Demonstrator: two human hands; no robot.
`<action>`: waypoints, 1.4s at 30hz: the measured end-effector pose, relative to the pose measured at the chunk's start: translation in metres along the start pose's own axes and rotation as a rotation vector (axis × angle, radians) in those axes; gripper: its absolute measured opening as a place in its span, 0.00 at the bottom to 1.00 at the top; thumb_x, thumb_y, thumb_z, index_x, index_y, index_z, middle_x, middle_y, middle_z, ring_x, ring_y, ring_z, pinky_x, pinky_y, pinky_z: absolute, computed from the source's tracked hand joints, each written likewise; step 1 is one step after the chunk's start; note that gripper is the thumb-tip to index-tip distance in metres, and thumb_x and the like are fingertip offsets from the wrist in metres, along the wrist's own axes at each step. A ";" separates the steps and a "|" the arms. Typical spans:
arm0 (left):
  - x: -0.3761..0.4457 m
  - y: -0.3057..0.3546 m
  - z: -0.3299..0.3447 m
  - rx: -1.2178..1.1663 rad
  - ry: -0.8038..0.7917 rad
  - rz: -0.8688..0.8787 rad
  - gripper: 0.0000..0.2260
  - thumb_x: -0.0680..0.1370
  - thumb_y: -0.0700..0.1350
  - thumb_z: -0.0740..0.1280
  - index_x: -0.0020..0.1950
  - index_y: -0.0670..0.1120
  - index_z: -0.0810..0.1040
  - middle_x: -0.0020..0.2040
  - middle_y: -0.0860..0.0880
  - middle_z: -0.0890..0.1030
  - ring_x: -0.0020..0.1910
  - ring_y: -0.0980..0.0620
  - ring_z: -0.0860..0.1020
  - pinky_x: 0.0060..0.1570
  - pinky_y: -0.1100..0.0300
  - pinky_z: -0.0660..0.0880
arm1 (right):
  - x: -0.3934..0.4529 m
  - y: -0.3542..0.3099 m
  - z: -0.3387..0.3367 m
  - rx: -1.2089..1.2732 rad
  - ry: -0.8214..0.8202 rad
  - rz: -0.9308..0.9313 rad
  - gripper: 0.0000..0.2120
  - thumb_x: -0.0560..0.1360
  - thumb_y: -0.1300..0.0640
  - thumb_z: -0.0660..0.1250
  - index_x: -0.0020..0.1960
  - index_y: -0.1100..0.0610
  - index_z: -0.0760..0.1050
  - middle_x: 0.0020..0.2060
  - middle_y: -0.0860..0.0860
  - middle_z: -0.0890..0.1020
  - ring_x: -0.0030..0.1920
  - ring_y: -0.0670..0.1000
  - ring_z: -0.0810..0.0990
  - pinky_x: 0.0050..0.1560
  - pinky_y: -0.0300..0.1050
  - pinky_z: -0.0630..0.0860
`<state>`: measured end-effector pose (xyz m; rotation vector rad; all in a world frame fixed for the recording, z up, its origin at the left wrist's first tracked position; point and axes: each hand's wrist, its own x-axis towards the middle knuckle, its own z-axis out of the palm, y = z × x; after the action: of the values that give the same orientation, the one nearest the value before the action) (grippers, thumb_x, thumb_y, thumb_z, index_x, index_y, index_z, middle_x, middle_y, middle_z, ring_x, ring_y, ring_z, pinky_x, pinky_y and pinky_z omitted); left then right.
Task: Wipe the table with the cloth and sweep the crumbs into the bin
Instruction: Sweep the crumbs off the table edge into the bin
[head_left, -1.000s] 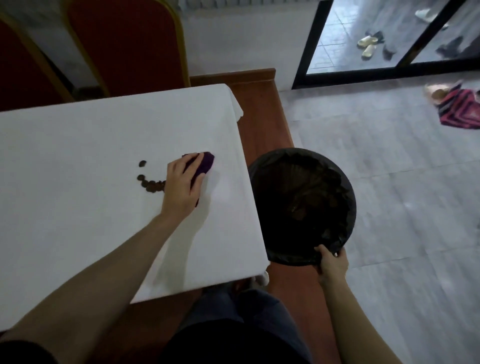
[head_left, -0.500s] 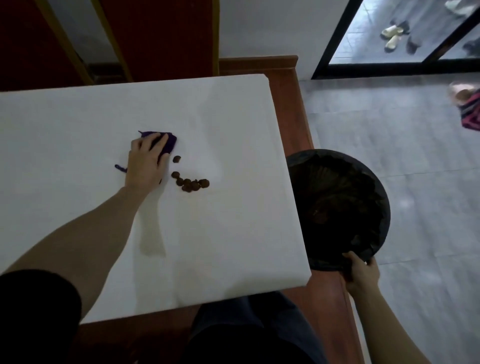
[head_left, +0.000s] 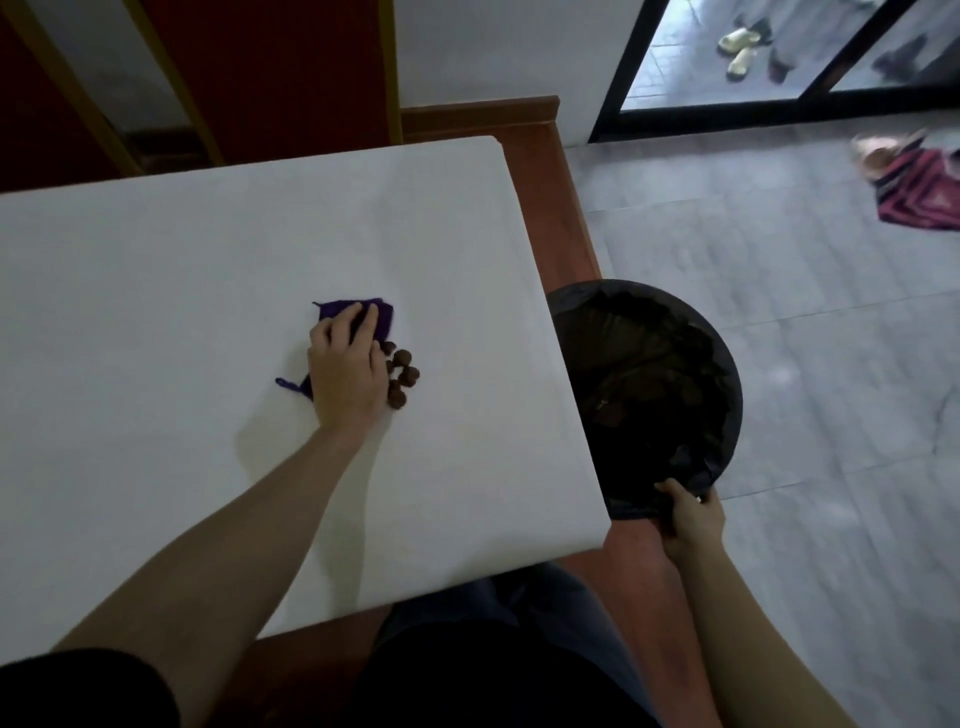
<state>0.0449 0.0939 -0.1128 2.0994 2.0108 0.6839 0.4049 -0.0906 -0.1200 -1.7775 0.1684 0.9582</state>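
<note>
A white table (head_left: 156, 270) fills the left of the view. My left hand (head_left: 345, 371) presses a purple cloth (head_left: 382, 317) flat on it; the cloth shows above my fingers and a corner sticks out at the lower left. Several brown crumbs (head_left: 402, 376) lie bunched against the right side of that hand. Beside the table's right edge and lower than the tabletop is a round black bin (head_left: 649, 395) lined with a black bag. My right hand (head_left: 691, 522) grips its near rim.
A reddish wooden bench (head_left: 561, 208) runs along the table's right side, under the bin. Red chairs (head_left: 270, 73) stand behind the table. Grey tiled floor (head_left: 779, 260) lies to the right, with a striped cloth (head_left: 919, 192) and a glass door at the back.
My left hand and the cloth have slid right across the table, pushing the crumbs into a tighter bunch closer to the bin side. My right hand keeps its grip on the bin rim.
</note>
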 end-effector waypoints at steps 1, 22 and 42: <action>-0.006 0.010 0.003 -0.013 -0.010 -0.015 0.19 0.80 0.40 0.60 0.71 0.42 0.74 0.69 0.43 0.75 0.63 0.36 0.71 0.60 0.44 0.71 | 0.000 0.000 -0.001 0.006 -0.003 0.000 0.20 0.72 0.74 0.64 0.61 0.59 0.74 0.47 0.59 0.80 0.42 0.54 0.80 0.34 0.43 0.80; -0.068 0.196 0.063 0.040 -0.186 0.069 0.22 0.78 0.40 0.66 0.72 0.44 0.72 0.70 0.43 0.73 0.67 0.39 0.71 0.61 0.46 0.75 | 0.028 0.014 -0.027 -0.042 -0.080 0.082 0.27 0.70 0.71 0.67 0.69 0.60 0.70 0.59 0.61 0.79 0.60 0.63 0.79 0.59 0.64 0.77; -0.062 0.228 0.052 -0.291 -0.168 0.175 0.19 0.82 0.40 0.57 0.72 0.41 0.73 0.70 0.43 0.72 0.66 0.43 0.69 0.67 0.56 0.69 | 0.040 0.007 -0.035 -0.034 -0.129 0.061 0.26 0.71 0.71 0.67 0.67 0.57 0.72 0.52 0.53 0.81 0.56 0.58 0.80 0.58 0.61 0.79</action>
<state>0.2735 0.0243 -0.0776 2.0944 1.5504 0.7476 0.4460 -0.1101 -0.1481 -1.7438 0.1257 1.1214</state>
